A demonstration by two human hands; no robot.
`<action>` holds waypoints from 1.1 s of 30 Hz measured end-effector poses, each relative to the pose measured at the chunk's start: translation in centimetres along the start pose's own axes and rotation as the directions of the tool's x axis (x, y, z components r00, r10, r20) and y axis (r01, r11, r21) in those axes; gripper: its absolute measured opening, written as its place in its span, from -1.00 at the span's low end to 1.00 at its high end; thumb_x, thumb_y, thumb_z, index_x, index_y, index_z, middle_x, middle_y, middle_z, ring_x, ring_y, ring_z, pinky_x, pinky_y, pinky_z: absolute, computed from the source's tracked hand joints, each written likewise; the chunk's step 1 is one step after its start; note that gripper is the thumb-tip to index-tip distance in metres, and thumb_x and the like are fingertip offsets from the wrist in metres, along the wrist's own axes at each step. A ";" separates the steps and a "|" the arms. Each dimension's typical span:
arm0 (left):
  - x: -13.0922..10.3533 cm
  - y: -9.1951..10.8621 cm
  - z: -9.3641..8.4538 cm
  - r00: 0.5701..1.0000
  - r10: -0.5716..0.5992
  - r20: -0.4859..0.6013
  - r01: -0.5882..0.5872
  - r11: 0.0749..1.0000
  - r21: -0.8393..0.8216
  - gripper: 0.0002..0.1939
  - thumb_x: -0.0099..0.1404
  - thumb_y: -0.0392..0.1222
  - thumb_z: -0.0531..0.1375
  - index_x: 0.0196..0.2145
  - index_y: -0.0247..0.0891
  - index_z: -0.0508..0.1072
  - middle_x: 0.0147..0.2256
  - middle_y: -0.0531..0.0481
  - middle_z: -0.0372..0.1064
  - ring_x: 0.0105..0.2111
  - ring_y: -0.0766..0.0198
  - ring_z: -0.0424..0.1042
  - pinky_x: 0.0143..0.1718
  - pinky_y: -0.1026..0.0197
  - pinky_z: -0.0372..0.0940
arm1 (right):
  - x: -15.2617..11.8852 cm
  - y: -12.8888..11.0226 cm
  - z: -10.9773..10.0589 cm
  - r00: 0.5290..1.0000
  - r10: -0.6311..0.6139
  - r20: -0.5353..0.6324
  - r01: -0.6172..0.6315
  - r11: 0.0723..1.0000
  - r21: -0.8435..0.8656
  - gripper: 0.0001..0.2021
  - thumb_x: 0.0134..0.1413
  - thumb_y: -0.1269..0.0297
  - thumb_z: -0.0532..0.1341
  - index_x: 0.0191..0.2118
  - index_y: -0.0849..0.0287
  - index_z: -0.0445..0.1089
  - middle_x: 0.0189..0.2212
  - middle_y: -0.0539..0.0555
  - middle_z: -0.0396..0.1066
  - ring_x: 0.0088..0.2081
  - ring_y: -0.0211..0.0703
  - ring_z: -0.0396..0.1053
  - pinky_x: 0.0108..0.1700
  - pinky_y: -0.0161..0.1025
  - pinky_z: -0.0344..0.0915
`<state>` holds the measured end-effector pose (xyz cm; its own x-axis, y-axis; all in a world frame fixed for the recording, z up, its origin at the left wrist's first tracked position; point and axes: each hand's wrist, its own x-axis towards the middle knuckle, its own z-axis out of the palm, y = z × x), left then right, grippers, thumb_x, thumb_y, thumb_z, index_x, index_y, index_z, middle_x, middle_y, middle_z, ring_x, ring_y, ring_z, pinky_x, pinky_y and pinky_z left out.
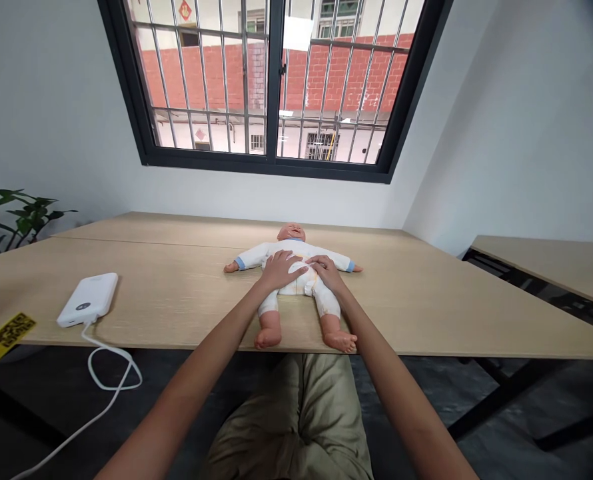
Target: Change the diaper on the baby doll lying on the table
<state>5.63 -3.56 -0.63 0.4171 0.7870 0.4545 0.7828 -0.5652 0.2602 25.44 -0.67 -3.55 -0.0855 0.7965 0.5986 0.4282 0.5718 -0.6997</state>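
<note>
A baby doll (299, 248) lies on its back on the wooden table, its head toward the window and its bare feet at the near edge. It wears a white outfit with blue cuffs, and its arms stretch out to both sides. My left hand (279, 269) rests on the left part of the doll's belly, fingers apart and thumb pointing inward. On the right side of the belly lies my right hand (326, 271), its fingers extended over the white cloth. Neither hand visibly grips anything. Both hands cover part of the outfit's front.
The wooden table (176, 287) spans the view below a barred window (271, 163). At left lie a white power bank (89, 300) with a cable (111, 388) hanging off the edge, and a yellow tag (6, 340). A plant (24, 217) stands far left; another table (551, 263) is at right.
</note>
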 end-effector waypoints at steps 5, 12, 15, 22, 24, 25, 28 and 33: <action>0.0 -0.1 0.1 1.000 0.001 -0.007 -0.001 1.000 0.007 -0.44 0.34 0.29 -0.07 0.12 0.01 0.37 0.19 -0.07 0.19 0.21 0.02 0.11 0.18 -0.10 0.10 | 0.1 0.4 0.1 0.992 0.121 -0.041 -0.116 0.988 0.106 -0.76 -0.10 0.22 0.17 -0.28 0.18 0.44 -0.17 0.12 0.45 -0.12 -0.08 0.33 -0.03 -0.13 0.24; 0.2 -0.4 0.5 0.999 0.031 -0.038 -0.030 0.999 0.013 -0.47 0.33 0.30 -0.06 0.08 0.05 0.41 0.16 -0.05 0.21 0.20 0.04 0.11 0.18 -0.09 0.10 | 0.5 -1.4 -0.7 0.999 0.046 -0.009 -0.046 0.967 -0.249 -0.81 -0.02 0.16 0.28 -0.36 0.17 0.53 -0.29 0.12 0.49 -0.14 -0.04 0.36 -0.03 -0.14 0.21; 0.2 -0.4 0.6 0.998 0.041 -0.048 -0.040 0.999 0.020 -0.49 0.34 0.28 -0.05 0.06 0.06 0.42 0.15 -0.04 0.23 0.18 0.03 0.13 0.18 -0.09 0.10 | 1.1 -3.7 -1.0 0.994 0.065 0.086 -0.007 0.833 -0.553 -0.86 0.04 0.23 0.27 -0.34 0.12 0.57 -0.26 0.11 0.51 -0.07 0.01 0.32 -0.04 -0.15 0.16; 0.1 -0.2 0.4 0.997 0.042 -0.058 -0.041 0.999 0.019 -0.52 0.34 0.27 -0.05 0.02 0.08 0.45 0.12 -0.05 0.24 0.17 0.03 0.14 0.16 -0.11 0.11 | 2.3 -8.3 -0.1 0.936 0.247 0.252 0.058 0.597 -0.800 -0.79 0.16 0.41 0.12 -0.26 0.33 0.52 -0.22 0.25 0.48 -0.27 -0.11 0.36 -0.32 -0.27 0.07; 0.1 -0.1 0.3 0.998 0.040 -0.056 -0.039 0.999 0.014 -0.53 0.34 0.26 -0.04 0.02 0.09 0.45 0.12 -0.05 0.24 0.16 0.02 0.15 0.14 -0.12 0.12 | 2.4 -8.7 0.2 0.924 0.260 0.280 0.090 0.565 -0.820 -0.78 0.17 0.45 0.10 -0.23 0.39 0.50 -0.19 0.30 0.45 -0.26 -0.12 0.35 -0.34 -0.27 0.04; 0.0 -0.1 0.2 0.998 0.035 -0.055 -0.034 0.999 0.012 -0.54 0.34 0.26 -0.03 0.03 0.09 0.45 0.11 -0.05 0.25 0.16 0.01 0.15 0.14 -0.12 0.12 | 2.5 -8.8 0.3 0.914 0.268 0.306 0.118 0.545 -0.830 -0.78 0.17 0.46 0.10 -0.21 0.41 0.48 -0.18 0.32 0.44 -0.27 -0.12 0.35 -0.34 -0.27 0.03; 0.0 -0.1 0.2 0.998 0.028 -0.053 -0.027 1.000 0.004 -0.54 0.34 0.25 -0.02 0.03 0.09 0.44 0.08 -0.06 0.27 0.14 0.01 0.16 0.14 -0.12 0.12 | 2.7 -8.8 0.4 0.882 0.279 0.379 0.199 0.507 -0.838 -0.81 0.15 0.46 0.13 -0.20 0.41 0.46 -0.16 0.33 0.40 -0.28 -0.12 0.35 -0.35 -0.27 0.02; 0.1 -0.4 0.6 0.996 0.036 -0.075 -0.036 0.999 -0.001 -0.52 0.33 0.28 -0.02 0.02 0.07 0.46 0.10 -0.04 0.26 0.15 0.01 0.14 0.16 -0.11 0.09 | 2.4 -7.8 0.0 0.888 0.248 0.386 0.200 0.548 -0.812 -0.86 0.14 0.47 0.12 -0.25 0.32 0.42 -0.18 0.28 0.37 -0.32 -0.14 0.31 -0.30 -0.28 0.07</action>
<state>5.62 -3.11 -1.24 0.4090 0.7453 0.5266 0.7666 -0.5936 0.2448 21.84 -3.21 3.34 -0.3169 0.9255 0.2076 0.9483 0.3128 0.0530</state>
